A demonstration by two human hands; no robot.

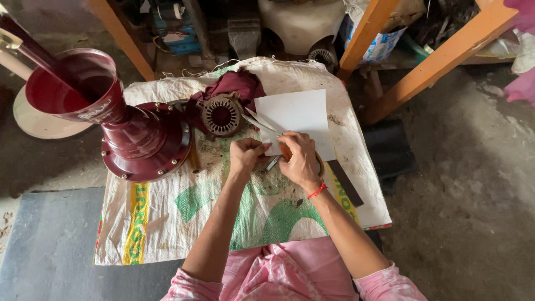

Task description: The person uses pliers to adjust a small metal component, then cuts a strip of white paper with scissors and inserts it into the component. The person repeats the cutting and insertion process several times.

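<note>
Head view: the left hand (247,154) and the right hand (299,159) meet over the middle of the bench (356,184), which is covered by a woven sack (167,217) printed in green and yellow; both hands work at the lower left corner of a white paper sheet (298,114) that lies flat on the sack; the left hand is curled, fingers pressed together as if pinching the paper edge, though the exact contact is hidden; the right hand is closed over the sheet and something small beneath it, and a thin metallic tool (272,163), possibly scissors, shows between the two hands; what the right hand grips cannot be told for certain; the sheet is judged light, thin and easily creased or torn, best held by an edge or corner with a flat pinch; a dark flat strip (345,183) lies beside the right wrist, which bears a red thread band (316,191); just left of the sheet, a round slotted motor stator (221,115) rests against a maroon cloth (239,83); further left stands a maroon funnel-topped machine housing (134,125), judged heavy and rigid.
</note>
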